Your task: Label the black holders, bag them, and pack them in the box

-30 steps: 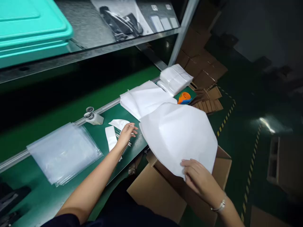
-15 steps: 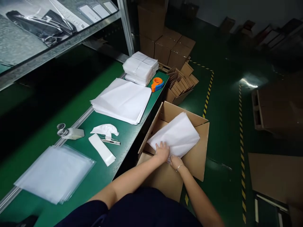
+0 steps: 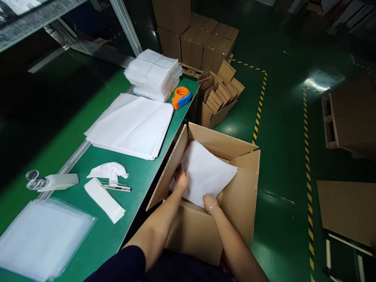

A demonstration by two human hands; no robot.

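Note:
A white packing sheet (image 3: 207,170) lies spread inside an open cardboard box (image 3: 235,211), and its right corner rises toward the box's right wall. My left hand (image 3: 181,179) is at the sheet's left edge beside the left flap, fingers extended and partly in shadow. At the near edge, my right hand (image 3: 209,202), with a bracelet at the wrist, has its fingers curled on the sheet. Whatever lies beneath the sheet is hidden.
Left of the box, a green workbench (image 3: 141,196) carries a stack of white sheets (image 3: 129,127), wrapped white bundles (image 3: 154,72), an orange-and-blue tape dispenser (image 3: 181,98), clear plastic bags (image 3: 44,239) and a white bottle (image 3: 60,182). A carton of folded cardboard (image 3: 219,98) stands beyond.
The sheet, earlier folded narrower and bunched under both hands, now lies wider and lower in the box. My left hand has moved left to its edge. The view has shifted.

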